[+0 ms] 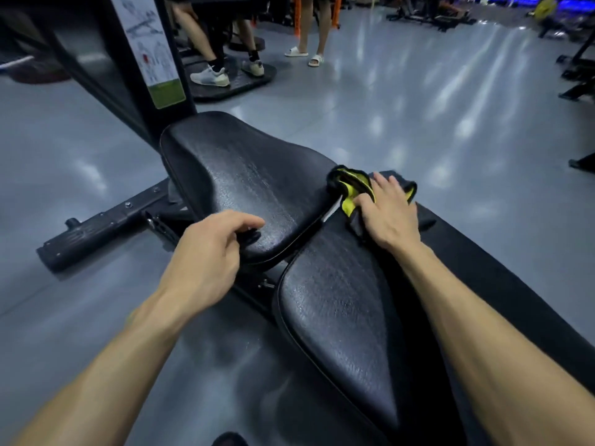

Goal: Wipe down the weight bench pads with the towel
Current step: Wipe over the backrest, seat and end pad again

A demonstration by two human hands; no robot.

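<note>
Grey glossy gym floor (418, 130) under a black frame. Two black textured vinyl bench pads: far seat pad (244, 181), near long pad (338, 317). Right hand (388, 214) presses black-and-yellow cloth towel (354, 188) flat, fingers spread, at the pads' junction. Left hand (209, 252) curls round the seat pad's near edge.

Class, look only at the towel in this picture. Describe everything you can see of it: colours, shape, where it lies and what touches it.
The towel is a soft cloth, black on one face and bright yellow on the other, bunched and folded so both colours show. It lies at the gap between the far pad and the near pad, on their right side. The right hand presses on it, fingers spread over the cloth and hiding part of it. The left hand does not touch it.
</note>
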